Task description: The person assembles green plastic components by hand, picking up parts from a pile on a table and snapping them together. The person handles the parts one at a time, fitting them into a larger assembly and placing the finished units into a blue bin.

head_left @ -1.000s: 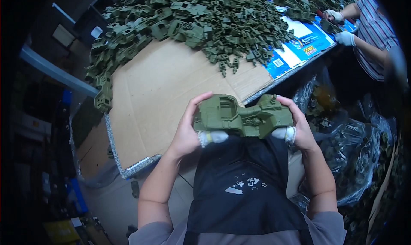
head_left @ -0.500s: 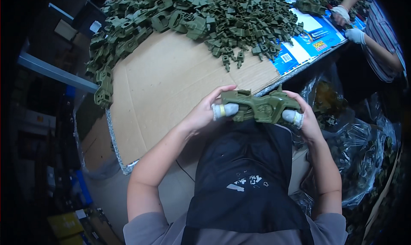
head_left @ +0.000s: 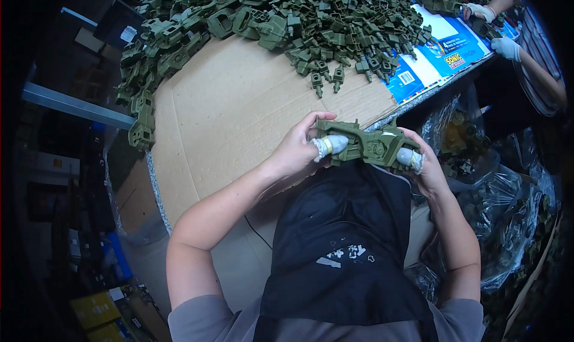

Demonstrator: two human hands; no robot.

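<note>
Between my two hands is an olive-green plastic toy vehicle body (head_left: pixel 373 146), held above my lap at the table's near edge. My left hand (head_left: pixel 302 147) grips its left end, with the covered thumb pressed on the near side. At the right end my right hand (head_left: pixel 426 165) is closed round it, thumb also on the near side. Both thumbs wear grey-white covers. The fingers behind the vehicle body are mostly hidden.
A cardboard sheet (head_left: pixel 221 103) covers the table. Small green plastic parts (head_left: pixel 353 31) and larger green bodies (head_left: pixel 173 43) are heaped at the back and left. Blue printed card (head_left: pixel 448 49) lies at right, near a co-worker's gloved hands (head_left: pixel 493 28). Clear plastic bags (head_left: pixel 502 216) stand at my right.
The vehicle body has turned slightly in my hands, and its left end now sits a little farther right. My left hand has moved right and slightly up with it. The co-worker's hands have shifted.
</note>
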